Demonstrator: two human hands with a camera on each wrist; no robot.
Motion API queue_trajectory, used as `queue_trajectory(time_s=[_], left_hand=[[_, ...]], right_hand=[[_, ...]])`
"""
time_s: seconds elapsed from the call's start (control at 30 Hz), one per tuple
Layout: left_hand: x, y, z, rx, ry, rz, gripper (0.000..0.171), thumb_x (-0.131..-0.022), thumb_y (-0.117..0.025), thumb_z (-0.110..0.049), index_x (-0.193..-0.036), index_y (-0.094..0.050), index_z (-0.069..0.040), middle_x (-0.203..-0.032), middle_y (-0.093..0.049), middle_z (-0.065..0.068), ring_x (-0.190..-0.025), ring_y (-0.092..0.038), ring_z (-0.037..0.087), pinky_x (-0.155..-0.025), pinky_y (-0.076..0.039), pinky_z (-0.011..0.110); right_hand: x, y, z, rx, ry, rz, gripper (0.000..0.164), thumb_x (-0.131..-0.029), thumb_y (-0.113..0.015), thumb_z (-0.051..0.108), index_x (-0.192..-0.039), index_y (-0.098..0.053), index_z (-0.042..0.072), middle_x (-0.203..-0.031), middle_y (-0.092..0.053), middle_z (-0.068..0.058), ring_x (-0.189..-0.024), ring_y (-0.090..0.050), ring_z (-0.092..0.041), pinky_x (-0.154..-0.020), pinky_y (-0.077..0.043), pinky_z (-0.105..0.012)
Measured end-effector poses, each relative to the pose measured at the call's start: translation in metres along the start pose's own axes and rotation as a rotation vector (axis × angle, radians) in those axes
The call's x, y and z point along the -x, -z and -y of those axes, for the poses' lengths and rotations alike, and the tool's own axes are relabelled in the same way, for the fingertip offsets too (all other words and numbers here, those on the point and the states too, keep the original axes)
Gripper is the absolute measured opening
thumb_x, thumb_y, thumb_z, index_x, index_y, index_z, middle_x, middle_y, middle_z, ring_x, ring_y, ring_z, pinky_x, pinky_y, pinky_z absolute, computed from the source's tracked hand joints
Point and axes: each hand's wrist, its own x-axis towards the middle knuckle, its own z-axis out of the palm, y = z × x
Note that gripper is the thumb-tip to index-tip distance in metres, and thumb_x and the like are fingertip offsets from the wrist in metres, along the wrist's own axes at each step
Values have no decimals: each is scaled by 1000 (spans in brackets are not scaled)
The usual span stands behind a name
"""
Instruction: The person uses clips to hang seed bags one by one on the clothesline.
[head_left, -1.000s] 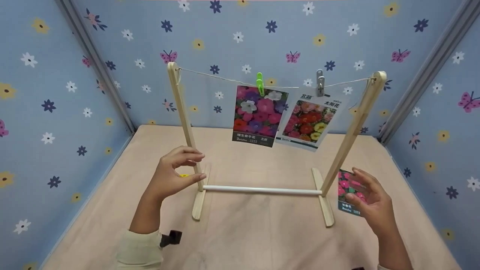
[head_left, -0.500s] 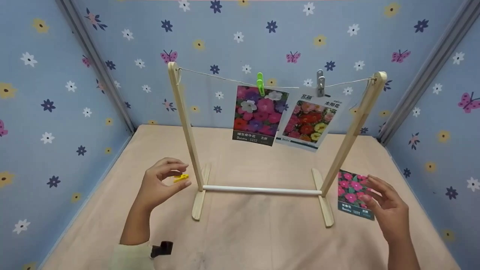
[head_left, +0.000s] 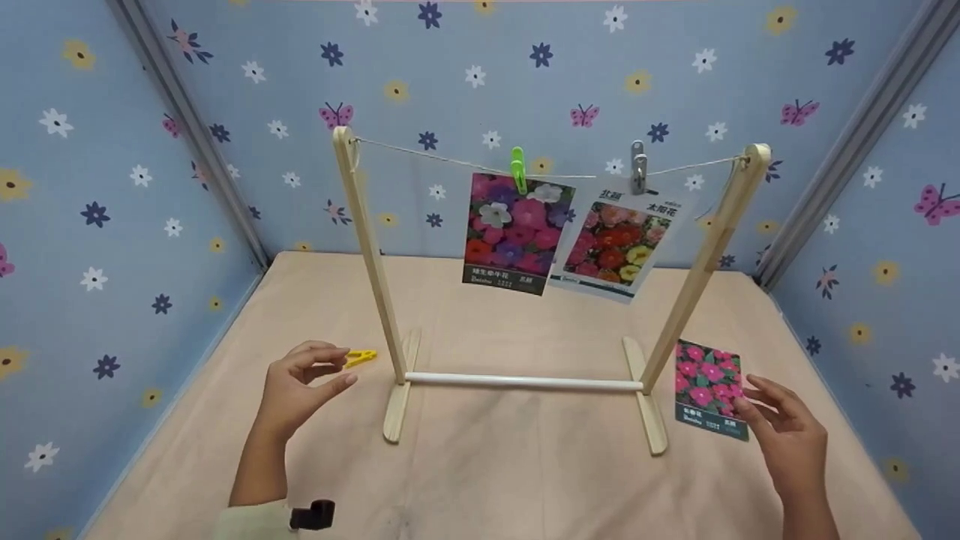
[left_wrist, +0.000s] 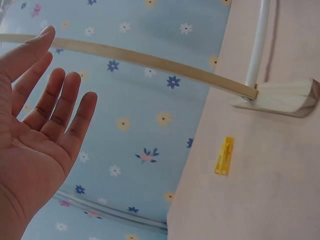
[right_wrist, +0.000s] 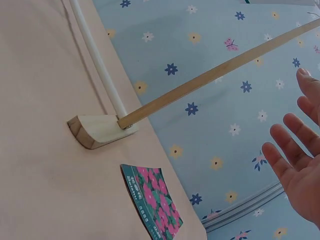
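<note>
My left hand (head_left: 304,386) hovers left of the wooden stand with its fingers loosely bent and nothing between them. A yellow clothespin (left_wrist: 225,156) lies on the table apart from that hand, as the left wrist view shows. On the right, my right hand (head_left: 787,431) is held in the air with relaxed fingers, holding nothing. Near it a pink flower card (right_wrist: 156,202) lies flat on the table. From the string of the stand hang a petunia-like flower card (head_left: 517,240) under a green clip (head_left: 518,169) and a white-bordered flower card (head_left: 619,240) under a grey clip (head_left: 639,169).
The stand has two wooden posts (head_left: 367,255), joined low down by a white rod (head_left: 525,382), and wooden feet (head_left: 645,405) on the table (head_left: 510,465). Blue flowered walls (head_left: 465,97) close off the back and both sides.
Both hands have drawn outward and down, the left one away from the left post, the right one off to the right. More of the yellow clothespin and the pink card shows.
</note>
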Motion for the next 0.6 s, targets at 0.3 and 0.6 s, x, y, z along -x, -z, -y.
queue_trajectory(time_s=[0.3,0.6], left_hand=[[6,7,25,-1,160,-37,32,-74,-81,6,-105,-73,4,-105,-63,21,-94,-63,18,-85,-55,27],[9,11,44,-47,294,-52,36,-77,-82,-3,-111,-71,3,-112,-62,19,-97,-62,15,-82,-55,23]], right_hand=[[0,3,-18,60,-87,-55,39,-90,-71,13,-128,-64,9,-118,-62,3,-101,-57,-1,-83,-47,-8],[-2,5,-42,46,-122,-100,44,-88,-73,13,-129,-62,5,-114,-63,7,-97,-58,0,-79,-47,-7]])
